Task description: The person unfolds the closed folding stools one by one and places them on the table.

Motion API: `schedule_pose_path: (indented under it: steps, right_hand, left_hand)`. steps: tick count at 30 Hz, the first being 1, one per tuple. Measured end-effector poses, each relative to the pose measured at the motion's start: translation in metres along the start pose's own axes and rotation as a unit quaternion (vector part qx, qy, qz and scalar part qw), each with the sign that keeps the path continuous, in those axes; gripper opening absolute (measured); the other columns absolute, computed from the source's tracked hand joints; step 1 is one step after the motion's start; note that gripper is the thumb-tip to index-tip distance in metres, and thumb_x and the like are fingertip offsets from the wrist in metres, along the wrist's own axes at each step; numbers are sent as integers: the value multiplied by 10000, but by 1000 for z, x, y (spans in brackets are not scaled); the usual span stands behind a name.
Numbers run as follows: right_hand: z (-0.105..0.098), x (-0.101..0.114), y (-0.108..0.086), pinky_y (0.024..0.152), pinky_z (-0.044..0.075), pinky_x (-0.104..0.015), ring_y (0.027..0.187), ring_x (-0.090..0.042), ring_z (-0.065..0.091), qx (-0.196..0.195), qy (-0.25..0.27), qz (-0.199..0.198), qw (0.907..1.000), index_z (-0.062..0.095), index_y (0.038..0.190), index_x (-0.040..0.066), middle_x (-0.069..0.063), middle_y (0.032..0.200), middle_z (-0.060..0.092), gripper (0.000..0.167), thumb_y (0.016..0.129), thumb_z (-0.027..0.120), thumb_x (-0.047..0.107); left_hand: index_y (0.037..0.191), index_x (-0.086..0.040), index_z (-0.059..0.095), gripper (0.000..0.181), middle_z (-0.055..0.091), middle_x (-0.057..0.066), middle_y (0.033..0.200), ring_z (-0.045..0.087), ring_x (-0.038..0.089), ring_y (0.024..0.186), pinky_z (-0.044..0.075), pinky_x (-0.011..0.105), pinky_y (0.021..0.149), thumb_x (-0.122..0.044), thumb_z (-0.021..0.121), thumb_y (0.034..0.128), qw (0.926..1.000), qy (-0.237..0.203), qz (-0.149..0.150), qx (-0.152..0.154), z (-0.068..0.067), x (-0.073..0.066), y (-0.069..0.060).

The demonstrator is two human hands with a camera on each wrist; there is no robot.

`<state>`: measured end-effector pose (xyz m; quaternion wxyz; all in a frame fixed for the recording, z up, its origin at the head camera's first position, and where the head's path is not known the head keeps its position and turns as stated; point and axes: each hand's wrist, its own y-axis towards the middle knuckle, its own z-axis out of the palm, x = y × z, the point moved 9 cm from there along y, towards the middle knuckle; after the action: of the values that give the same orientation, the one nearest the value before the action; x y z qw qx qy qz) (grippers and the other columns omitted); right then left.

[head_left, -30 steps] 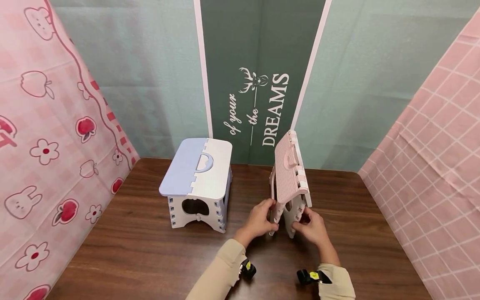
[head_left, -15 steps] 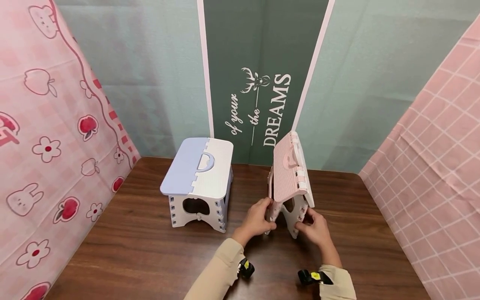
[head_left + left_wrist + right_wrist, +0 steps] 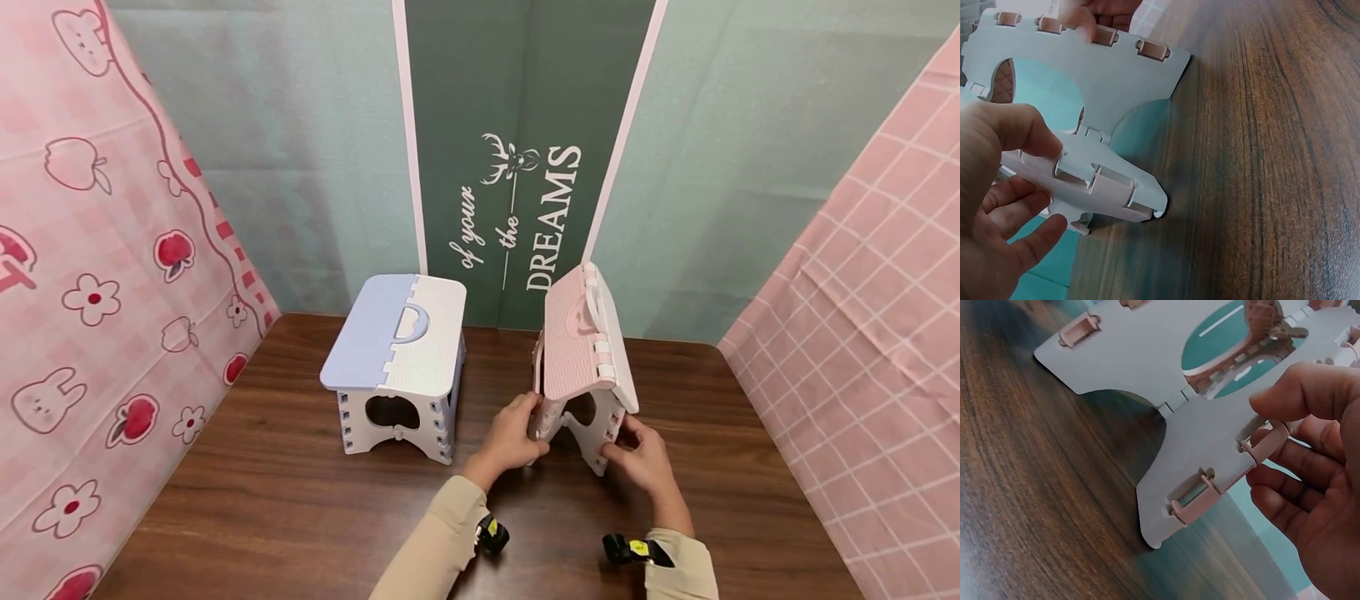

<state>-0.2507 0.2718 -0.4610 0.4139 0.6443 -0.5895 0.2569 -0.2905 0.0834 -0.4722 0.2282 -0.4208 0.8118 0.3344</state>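
Note:
A pink-and-white folding stool [image 3: 573, 342] stands partly unfolded on the table, its two seat halves peaked like a roof. My left hand [image 3: 512, 437] grips its left leg edge low down, thumb on the white end panel [image 3: 1129, 81] and fingers behind in the left wrist view. On the opposite edge my right hand [image 3: 643, 457] pinches the right leg, its thumb on the panel's face and fingertips behind the pink hinge [image 3: 1266, 442]. The panel is bent at its middle, and its feet meet the wood.
To the left stands a blue-and-white folding stool [image 3: 397, 333], fully unfolded with a flat seat. Both are on a brown wooden table [image 3: 300, 517]. A green printed cloth [image 3: 517, 83] hangs behind, with pink cloths [image 3: 885, 317] at both sides.
The pink stool's legs have spread further apart and its seat halves have tilted flatter. My right hand has moved right with its leg; my left hand has shifted slightly left.

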Motion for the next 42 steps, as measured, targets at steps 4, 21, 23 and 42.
schedule_pose_path:
  steps: [4, 21, 23, 42]
  right_hand:
    - [-5, 14, -4, 640, 469, -245, 718, -124, 572, -52, -10, -30, 10000, 621, 934, -64, -158, 834, 640, 279, 662, 679, -80]
    - [-12, 4, -3, 606, 454, -196, 689, -111, 561, -121, 369, -27, 9992, 609, 930, -94, -178, 817, 627, 277, 662, 673, -121]
    - [-13, 4, -4, 596, 455, -196, 677, -107, 557, -151, 406, -49, 9990, 612, 917, -88, -168, 808, 623, 276, 650, 670, -131]
    - [-18, -46, 0, 604, 476, -214, 715, -73, 581, -137, 587, 125, 9981, 634, 958, -79, -52, 824, 661, 300, 670, 717, -84]
  left_hand:
    - [1124, -109, 525, 560, 545, 5, 1006, 538, 142, 836, 453, 265, 722, -115, 749, 610, 10000, 27, 20, -50, -1, 0, -1]
    - [1127, -76, 531, 554, 548, 28, 1012, 543, 167, 843, 445, 241, 728, -66, 709, 603, 9999, -117, 9, 95, -7, 2, 0]
    - [1131, -72, 532, 561, 553, 32, 1017, 548, 173, 853, 445, 239, 734, -59, 707, 598, 9998, -133, 24, 124, -7, 2, 0]
    - [1175, -34, 536, 603, 560, 65, 1061, 565, 211, 948, 439, 247, 822, -28, 712, 597, 9986, -491, 36, 214, -5, 5, -3]
